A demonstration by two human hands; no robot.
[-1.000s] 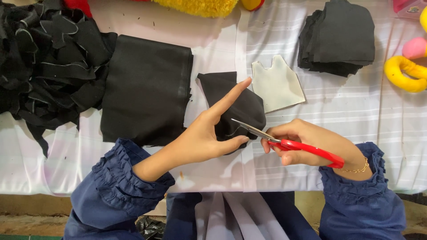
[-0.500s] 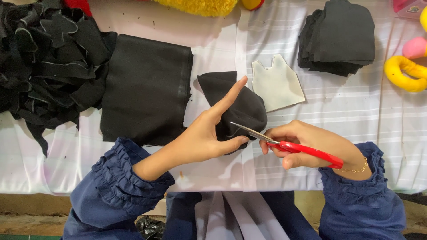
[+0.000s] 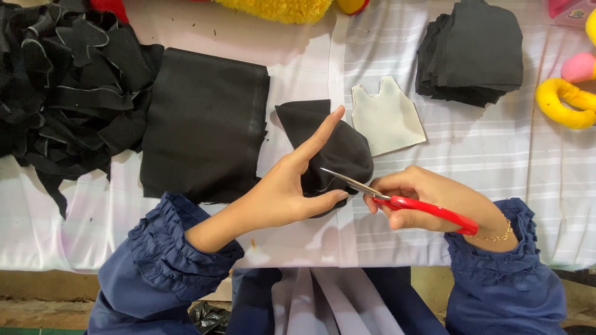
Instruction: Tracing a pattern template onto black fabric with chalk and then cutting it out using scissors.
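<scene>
My left hand (image 3: pixel 287 186) grips a small piece of black fabric (image 3: pixel 340 147) between thumb and fingers, index finger pointing up along it. My right hand (image 3: pixel 428 195) holds red-handled scissors (image 3: pixel 403 200), whose metal blades reach left into the lower edge of that fabric piece. Just right of the piece lies a white garment-shaped paper pattern (image 3: pixel 386 116) flat on the white striped tablecloth (image 3: pixel 434 155).
A folded black cloth (image 3: pixel 205 124) lies left of my hands, with a heap of black fabric scraps (image 3: pixel 62 80) at the far left. A stack of cut black pieces (image 3: pixel 475 53) sits at the top right. Yellow and pink plush toys (image 3: pixel 568 102) lie at the right edge.
The scissors' blades have edged slightly further into the black piece; both hands otherwise stay where they were.
</scene>
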